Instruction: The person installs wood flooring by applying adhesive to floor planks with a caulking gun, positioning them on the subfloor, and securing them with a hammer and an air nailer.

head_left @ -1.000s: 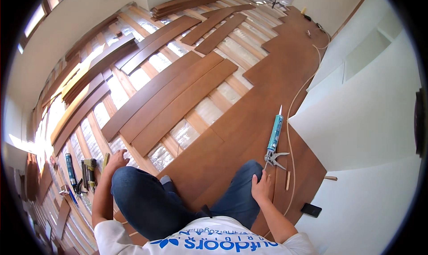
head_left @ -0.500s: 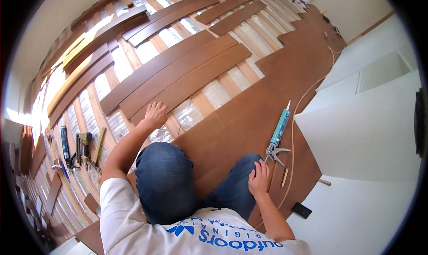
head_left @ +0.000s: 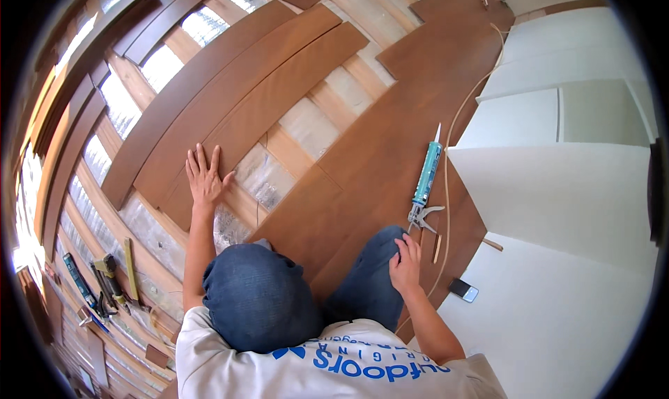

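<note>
With its fingers spread, my left hand (head_left: 206, 181) lies flat on the near end of a brown wooden floorboard (head_left: 282, 96). Two more loose boards lie side by side beyond that one, all resting across pale wooden battens (head_left: 326, 105). My right hand (head_left: 406, 265) rests on my right knee, fingers extended and thumb apart, holding nothing. Close to that knee, a caulking gun (head_left: 424, 184) with a teal cartridge lies on the laid brown floor (head_left: 376, 176), its nozzle pointing away from me.
Along the white cabinets (head_left: 543, 190) at right runs a tan hose (head_left: 448, 144). A phone (head_left: 463, 290) lies near it. At left are a second caulking gun (head_left: 80, 282), a nail gun (head_left: 110, 277) and a wooden-handled tool (head_left: 130, 266). Silvery sheeting (head_left: 265, 176) shows between the battens.
My left hand has spread its fingers on the board's end. The view has shifted, so the boards appear nearer and larger. My right hand remains on the knee.
</note>
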A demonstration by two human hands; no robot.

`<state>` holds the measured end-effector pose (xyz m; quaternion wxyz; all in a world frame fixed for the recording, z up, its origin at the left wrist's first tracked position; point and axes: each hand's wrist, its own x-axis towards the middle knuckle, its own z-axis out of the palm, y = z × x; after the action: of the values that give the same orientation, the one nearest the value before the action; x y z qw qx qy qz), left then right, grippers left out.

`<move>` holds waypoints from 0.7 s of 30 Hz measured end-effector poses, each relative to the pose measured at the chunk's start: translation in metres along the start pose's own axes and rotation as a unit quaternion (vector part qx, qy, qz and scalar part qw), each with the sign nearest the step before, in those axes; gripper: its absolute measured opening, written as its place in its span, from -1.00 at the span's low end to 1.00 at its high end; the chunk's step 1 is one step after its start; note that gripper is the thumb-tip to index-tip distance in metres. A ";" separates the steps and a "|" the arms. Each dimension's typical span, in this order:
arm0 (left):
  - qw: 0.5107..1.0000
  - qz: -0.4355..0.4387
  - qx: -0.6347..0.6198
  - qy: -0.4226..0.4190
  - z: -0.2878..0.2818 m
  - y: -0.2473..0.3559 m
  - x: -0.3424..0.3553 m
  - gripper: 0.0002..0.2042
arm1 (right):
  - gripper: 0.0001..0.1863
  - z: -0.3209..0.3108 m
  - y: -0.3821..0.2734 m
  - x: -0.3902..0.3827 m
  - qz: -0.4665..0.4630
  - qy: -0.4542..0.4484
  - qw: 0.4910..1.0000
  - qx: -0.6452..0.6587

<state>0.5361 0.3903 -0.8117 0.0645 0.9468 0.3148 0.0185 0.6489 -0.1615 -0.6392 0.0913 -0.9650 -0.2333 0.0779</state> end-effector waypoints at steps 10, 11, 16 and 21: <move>1.000 -0.012 -0.014 -0.024 -0.006 -0.064 0.061 -0.21 | -0.55 0.064 -0.110 0.206 -0.143 -0.069 0.984 0.075; 0.998 -0.022 -0.027 -0.049 -0.010 -0.060 0.069 -0.22 | -0.55 0.075 -0.130 0.242 -0.178 -0.058 0.980 0.073; 0.986 -0.113 -0.048 0.110 -0.031 -0.141 0.163 -0.36 | -0.50 0.139 -0.255 0.408 -0.319 -0.043 0.946 0.033; 0.925 -0.347 -0.001 0.154 0.011 -0.250 0.225 -0.38 | -0.35 0.186 -0.395 0.481 -0.371 0.003 0.928 0.012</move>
<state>0.5692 0.7220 -0.8569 0.0186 0.7635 0.6299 0.1413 0.8637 0.4332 -0.7878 0.1261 -0.8085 -0.5736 0.0379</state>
